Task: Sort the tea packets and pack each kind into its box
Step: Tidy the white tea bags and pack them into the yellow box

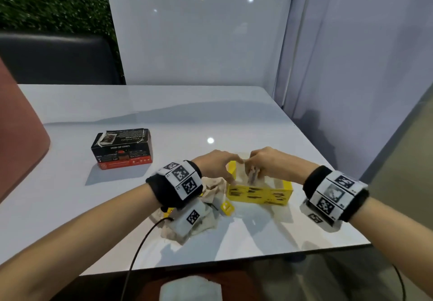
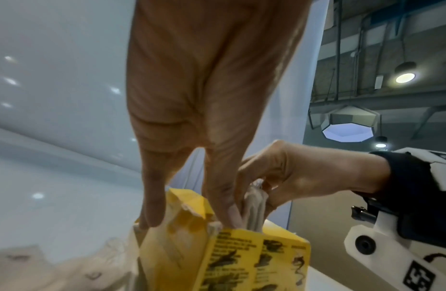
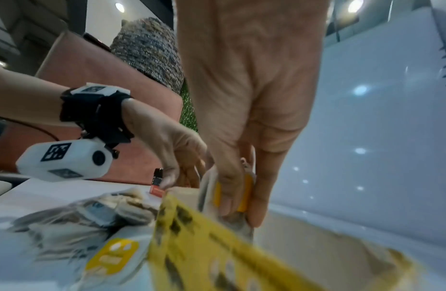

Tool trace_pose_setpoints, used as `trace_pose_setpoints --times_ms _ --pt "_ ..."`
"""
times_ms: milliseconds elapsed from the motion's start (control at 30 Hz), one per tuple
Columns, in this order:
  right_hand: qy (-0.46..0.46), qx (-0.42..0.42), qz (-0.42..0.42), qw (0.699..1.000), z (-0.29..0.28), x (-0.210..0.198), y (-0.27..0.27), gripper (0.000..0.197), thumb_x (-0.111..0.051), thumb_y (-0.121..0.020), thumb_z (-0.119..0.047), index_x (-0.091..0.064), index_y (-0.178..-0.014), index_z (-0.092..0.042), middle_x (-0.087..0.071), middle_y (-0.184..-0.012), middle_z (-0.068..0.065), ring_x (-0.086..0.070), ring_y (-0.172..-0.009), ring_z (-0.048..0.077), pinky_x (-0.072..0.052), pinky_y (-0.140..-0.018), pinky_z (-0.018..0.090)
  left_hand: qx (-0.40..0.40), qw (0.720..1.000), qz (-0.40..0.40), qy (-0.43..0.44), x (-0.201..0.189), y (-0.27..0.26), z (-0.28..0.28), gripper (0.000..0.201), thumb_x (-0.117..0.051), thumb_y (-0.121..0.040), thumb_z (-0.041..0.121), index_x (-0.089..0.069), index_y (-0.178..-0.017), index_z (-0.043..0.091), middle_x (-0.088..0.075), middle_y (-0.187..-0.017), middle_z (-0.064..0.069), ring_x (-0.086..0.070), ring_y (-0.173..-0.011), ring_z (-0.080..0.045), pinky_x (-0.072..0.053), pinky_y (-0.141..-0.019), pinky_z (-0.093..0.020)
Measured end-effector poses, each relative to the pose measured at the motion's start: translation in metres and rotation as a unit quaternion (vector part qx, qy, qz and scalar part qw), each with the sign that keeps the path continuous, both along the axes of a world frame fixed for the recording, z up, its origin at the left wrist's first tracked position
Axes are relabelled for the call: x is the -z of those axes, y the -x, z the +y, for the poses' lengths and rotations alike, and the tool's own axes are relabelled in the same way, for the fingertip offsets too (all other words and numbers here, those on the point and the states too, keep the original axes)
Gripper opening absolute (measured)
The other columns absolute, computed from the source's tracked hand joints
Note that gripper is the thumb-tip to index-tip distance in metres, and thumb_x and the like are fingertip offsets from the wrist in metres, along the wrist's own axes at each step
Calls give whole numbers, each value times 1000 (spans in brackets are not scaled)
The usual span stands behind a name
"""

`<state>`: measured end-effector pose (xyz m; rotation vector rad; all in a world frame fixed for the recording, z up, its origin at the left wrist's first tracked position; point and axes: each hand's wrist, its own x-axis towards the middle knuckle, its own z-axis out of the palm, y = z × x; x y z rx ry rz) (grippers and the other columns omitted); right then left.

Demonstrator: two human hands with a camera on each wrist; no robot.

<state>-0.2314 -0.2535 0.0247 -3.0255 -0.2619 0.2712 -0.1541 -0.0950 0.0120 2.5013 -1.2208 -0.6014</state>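
Over yellow box: right hand [image 1: 269, 161] grip pinches a stack of beige paper tea packets [image 1: 253, 175] inside the open yellow cardboard box [image 1: 260, 194].
Left hand [image 1: 214, 166]: fingers straight, steadying the box's end flap.
Left of box: loose packets [image 1: 210, 190] on white tabletop [image 1: 187, 117].

— What does the right hand [image 3: 244, 137] hold?
— Its fingers [image 3: 228, 198] pinch a bundle of tea packets [image 3: 243, 194] at the open yellow box [image 3: 204, 246].
— And the left hand [image 3: 172, 153]?
— It touches the box's far edge, beside loose tea bags [image 3: 87, 220] on the desk [image 3: 42, 193].
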Motion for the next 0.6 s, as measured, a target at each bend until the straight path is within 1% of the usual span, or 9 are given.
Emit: trace_pose_setpoints --times_ms 67,133,200,333,400,433,467,533,600 --pt "12 -24 24 999 8 8 -1 29 -54 -86 -2 -67 -105 -19 -60 -107 7 -59 -92 24 -51 -81 33 1 1000 -3 8 2 -2 0 59 -73 -77 20 -51 -132 18 -54 -133 -8 -47 -122 -24 -37 -96 -29" --pt "19 -38 33 999 14 17 -5 31 -54 -87 -7 -66 -108 -26 -59 -115 6 -60 -97 27 -51 -84 35 -3 1000 0 17 4 -2 -1 56 -75 -76 17 -54 -128 16 -57 -129 -10 -49 -121 -25 -39 -99 -34" --pt "12 -39 28 999 18 22 -5 35 -51 -89 -8 -65 -110 -32 -59 -117 7 -60 -98 30 -51 -81 36 -10 1000 0 22 5 -3 -2 56 -75 -75 16 -54 -127 12 -57 -127 -12 -50 -121 -25 -41 -97 -35" --pt "-1 -23 13 1000 20 28 -4 36 -47 -90 -5 -63 -115 -26 -56 -125 2 -56 -106 26 -36 -71 23 -26 999 2 22 11 -8 1 61 -76 -74 19 -52 -129 8 -56 -129 -12 -51 -121 -23 -43 -95 -34" --pt "-34 -3 9 999 16 32 -2 47 -50 -84 0 -62 -117 -31 -55 -127 -4 -56 -108 21 -39 -67 20 -32 999 25 35 11 -8 5 66 -75 -75 16 -47 -134 11 -55 -130 -12 -51 -122 -22 -45 -95 -35" --pt "-66 11 5 998 13 33 -1 50 -53 -81 1 -60 -117 -34 -56 -127 -7 -57 -107 18 -44 -68 21 -35 998 41 43 10 -8 7 70 -74 -76 15 -42 -138 14 -53 -131 -12 -50 -123 -22 -45 -94 -34" --pt "-101 28 1 995 10 33 0 52 -56 -79 -1 -57 -119 -35 -58 -125 -9 -57 -104 15 -50 -73 26 -36 996 55 51 9 -8 8 74 -74 -77 13 -38 -141 18 -52 -133 -13 -49 -124 -22 -45 -94 -34" --pt "-151 62 -7 987 8 31 3 54 -58 -79 -1 -53 -123 -31 -62 -119 -7 -57 -96 9 -53 -84 36 -38 994 78 61 8 -6 11 80 -73 -78 10 -30 -145 22 -50 -135 -17 -52 -121 -23 -47 -92 -31" --pt "-180 91 -18 979 9 32 5 53 -58 -80 -1 -51 -127 -24 -64 -116 0 -58 -93 12 -51 -88 33 -40 992 96 67 10 -5 11 84 -72 -79 9 -25 -147 25 -48 -136 -20 -60 -106 -25 -49 -89 -29"
